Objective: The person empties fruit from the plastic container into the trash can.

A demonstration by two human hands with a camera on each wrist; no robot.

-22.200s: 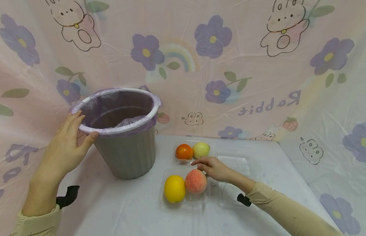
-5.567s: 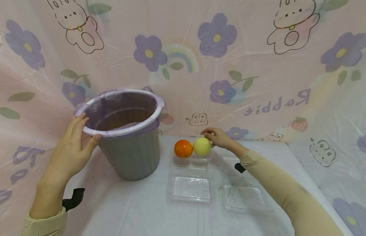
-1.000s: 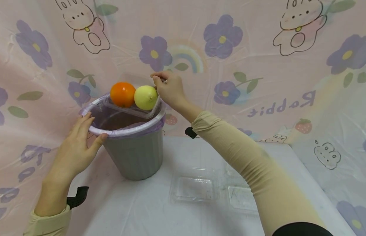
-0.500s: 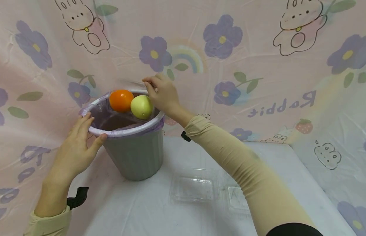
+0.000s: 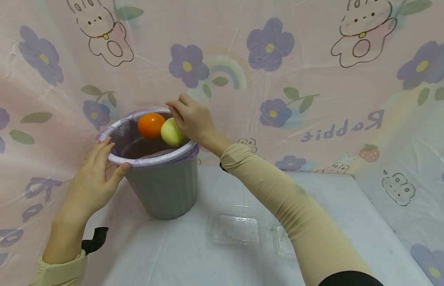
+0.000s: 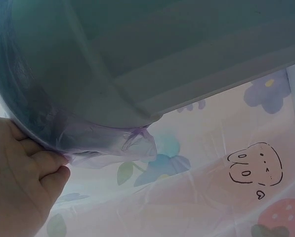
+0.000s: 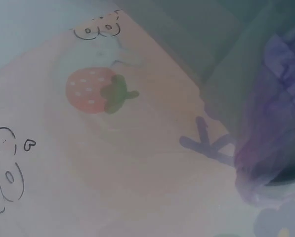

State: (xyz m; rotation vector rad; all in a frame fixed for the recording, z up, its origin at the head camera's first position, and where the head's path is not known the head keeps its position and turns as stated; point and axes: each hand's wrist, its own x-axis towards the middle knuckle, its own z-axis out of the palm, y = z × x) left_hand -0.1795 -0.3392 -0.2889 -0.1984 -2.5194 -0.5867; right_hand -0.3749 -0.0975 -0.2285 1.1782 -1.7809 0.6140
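Observation:
In the head view, my left hand (image 5: 91, 178) grips the white rim of a grey trash bin (image 5: 164, 190) lined with a thin purple bag. The left wrist view shows its fingers bent at the bag-covered edge (image 6: 26, 126). My right hand (image 5: 194, 119) reaches over the far right of the rim, thumb and fingers pinching the edge of a clear plastic container that is mostly hidden. An orange (image 5: 151, 125) and a round pale yellow-green fruit (image 5: 172, 132) sit side by side in the bin's mouth. Only the bin's side and purple bag (image 7: 285, 89) show in the right wrist view.
On the white table (image 5: 154, 254) lies a clear plastic tray (image 5: 236, 228) right of the bin. Another clear tray (image 5: 286, 240) is partly behind the right sleeve. A printed curtain (image 5: 222, 47) hangs close behind the bin.
Earlier, a yellow fruit and a peach left the front tray. The right hand then brought the other container with its two fruits from the table over the bin, and has since lowered into the mouth.

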